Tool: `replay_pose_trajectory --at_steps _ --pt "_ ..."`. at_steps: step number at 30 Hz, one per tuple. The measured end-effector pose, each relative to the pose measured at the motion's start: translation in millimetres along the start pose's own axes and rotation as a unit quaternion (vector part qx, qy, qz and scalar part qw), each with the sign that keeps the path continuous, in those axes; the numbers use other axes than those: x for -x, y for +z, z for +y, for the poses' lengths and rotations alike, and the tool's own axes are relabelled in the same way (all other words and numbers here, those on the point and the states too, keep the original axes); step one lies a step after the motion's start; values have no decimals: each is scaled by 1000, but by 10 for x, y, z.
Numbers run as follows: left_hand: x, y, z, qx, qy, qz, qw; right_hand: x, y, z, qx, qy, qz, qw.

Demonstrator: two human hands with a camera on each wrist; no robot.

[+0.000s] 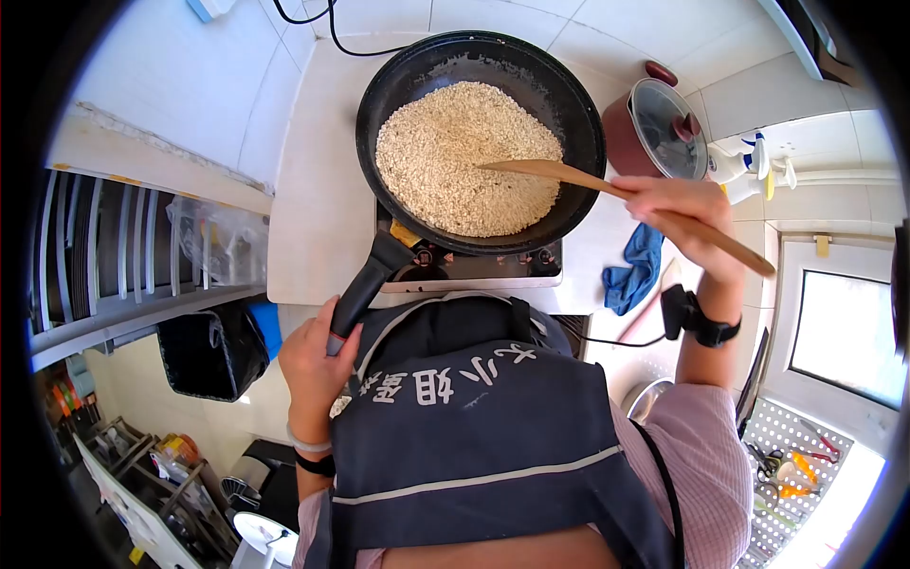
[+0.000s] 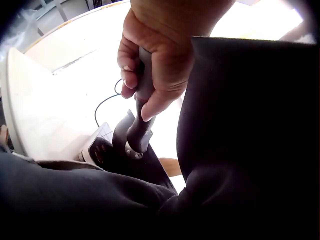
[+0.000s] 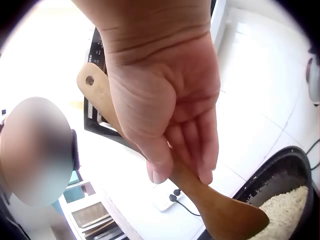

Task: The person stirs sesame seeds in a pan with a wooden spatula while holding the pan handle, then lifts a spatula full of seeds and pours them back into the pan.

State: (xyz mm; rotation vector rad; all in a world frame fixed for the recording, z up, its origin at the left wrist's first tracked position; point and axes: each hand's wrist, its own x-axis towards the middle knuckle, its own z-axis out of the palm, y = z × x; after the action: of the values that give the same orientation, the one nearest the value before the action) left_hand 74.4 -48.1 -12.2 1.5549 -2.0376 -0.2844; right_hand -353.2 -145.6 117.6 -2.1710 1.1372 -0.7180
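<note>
Wooden spatula [image 3: 196,191] pinched btwn R thumb [image 3: 159,162] & fingers [image 3: 206,145].

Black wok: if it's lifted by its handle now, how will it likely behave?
The wok may feel front-heavy, since a broad mound of grain sits beyond its long handle. The loose-looking grain could slide if tilted. Its evenly curved shape suggests it's stiff.
</note>
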Motion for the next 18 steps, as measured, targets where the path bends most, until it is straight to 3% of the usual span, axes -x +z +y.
replay_pose_trajectory --at_steps 3,5,9,11,15,18 --pt "1 -25 17 2 -16 -14 1000 200 -9 -116 -42 2 -5 999" --pt "3 -32 19 4 -26 -25 999 188 64 -219 -49 -19 -63 997" --pt "3 -23 8 7 -24 -23 999 29 458 -23 -4 -36 -88 995" --pt "15 -34 4 11 -27 -24 999 -127 656 133 38 -119 -2 992" --pt "1 -3 2 17 -17 -10 1000 -380 841 374 73 -114 93 986" --pt "1 -13 17 18 -6 5 1000 -467 882 547 22 51 226 973"
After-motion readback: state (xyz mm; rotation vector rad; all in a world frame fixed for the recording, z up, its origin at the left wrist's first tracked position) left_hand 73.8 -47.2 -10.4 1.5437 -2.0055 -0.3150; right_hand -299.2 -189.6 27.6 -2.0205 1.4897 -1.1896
